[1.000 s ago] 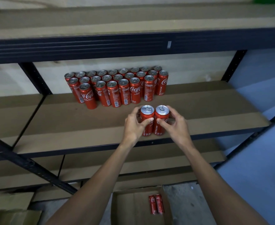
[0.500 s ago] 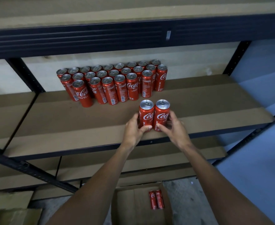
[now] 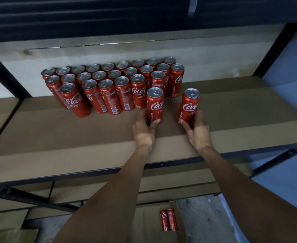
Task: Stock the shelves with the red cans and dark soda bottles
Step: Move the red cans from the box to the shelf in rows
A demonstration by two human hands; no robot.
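Note:
Several red cans (image 3: pixel 109 85) stand in rows at the back of the brown shelf board (image 3: pixel 56 130). My left hand (image 3: pixel 143 128) grips one upright red can (image 3: pixel 154 104) by its base, right at the front row's right end. My right hand (image 3: pixel 197 130) grips a second upright can (image 3: pixel 188 106), a hand's width to the right of the first. Both cans stand on or just above the board. No dark soda bottles are in view.
An open cardboard box (image 3: pixel 153 223) on the floor below holds two lying red cans (image 3: pixel 168 219). A dark shelf beam (image 3: pixel 109 16) runs overhead, with black uprights at left (image 3: pixel 7 74) and right (image 3: pixel 275 51). A lower shelf (image 3: pixel 179 183) lies underneath.
Both hands have pushed the two cans deeper onto the shelf, toward the rows. The cans were side by side and touching; now they are apart.

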